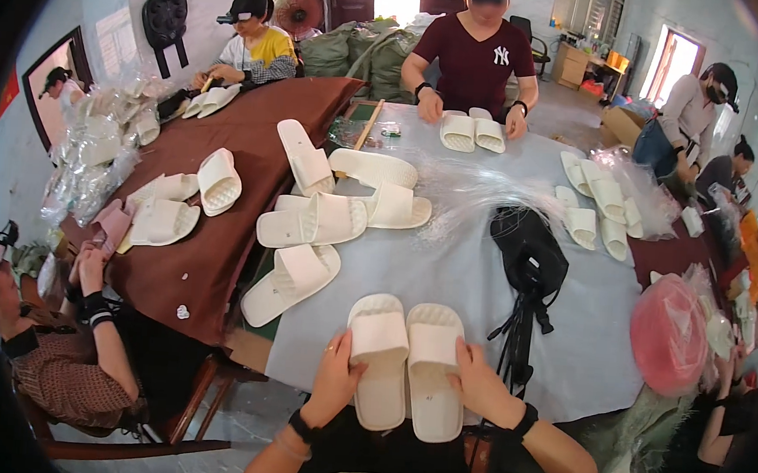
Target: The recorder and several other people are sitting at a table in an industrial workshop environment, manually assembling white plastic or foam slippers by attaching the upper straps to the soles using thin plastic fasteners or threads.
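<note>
Two cream slide slippers are held side by side at the table's near edge, toes away from me. My left hand (335, 376) grips the left slipper (380, 338) by its outer side, thumb on the insole near the strap. The right slipper (436, 339) is gripped the same way by my right hand (484, 387), its thumb also on top. Both heels stick out past the table edge over my lap. The fingers underneath are hidden. Beyond my left hand lies a loose cream slipper (291, 283), beside a heap of more slippers (323, 218).
A black bag (529, 254) with straps lies right of my slippers. Clear plastic sleeves (470, 190) spread behind it, near several slippers (606, 191). A pink bundle (668, 334) sits far right. Across the grey-covered table (430, 266), a co-worker handles another pair (472, 132). Others sit at the brown-covered table (263, 132).
</note>
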{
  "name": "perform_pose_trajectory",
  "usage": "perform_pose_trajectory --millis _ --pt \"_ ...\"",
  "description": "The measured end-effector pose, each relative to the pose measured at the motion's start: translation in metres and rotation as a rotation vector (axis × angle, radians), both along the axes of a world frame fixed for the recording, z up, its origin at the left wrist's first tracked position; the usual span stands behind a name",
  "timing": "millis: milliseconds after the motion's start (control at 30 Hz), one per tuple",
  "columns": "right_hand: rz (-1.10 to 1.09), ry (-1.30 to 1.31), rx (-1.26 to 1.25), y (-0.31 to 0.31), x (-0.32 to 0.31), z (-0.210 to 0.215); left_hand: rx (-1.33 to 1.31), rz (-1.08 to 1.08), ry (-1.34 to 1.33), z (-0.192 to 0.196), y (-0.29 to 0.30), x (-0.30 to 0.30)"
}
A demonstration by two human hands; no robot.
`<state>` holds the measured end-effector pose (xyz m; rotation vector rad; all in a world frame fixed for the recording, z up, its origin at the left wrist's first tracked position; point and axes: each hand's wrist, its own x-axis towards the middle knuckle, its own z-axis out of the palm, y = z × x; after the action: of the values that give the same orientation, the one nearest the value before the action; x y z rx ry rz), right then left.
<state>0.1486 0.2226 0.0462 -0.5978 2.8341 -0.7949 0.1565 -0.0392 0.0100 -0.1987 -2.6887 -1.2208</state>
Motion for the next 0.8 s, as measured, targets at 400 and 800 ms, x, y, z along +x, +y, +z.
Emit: perform_pose_trajectory --millis 400,800 --pt "0.011 0.691 0.275 -0.010 -0.173 0.015 0.000 0.134 0.097 0.019 -0.002 0.045" --pt "-0.007 0.836 0.239 -0.008 -0.157 0.012 0.074 0.063 0.082 0.055 0.013 0.080"
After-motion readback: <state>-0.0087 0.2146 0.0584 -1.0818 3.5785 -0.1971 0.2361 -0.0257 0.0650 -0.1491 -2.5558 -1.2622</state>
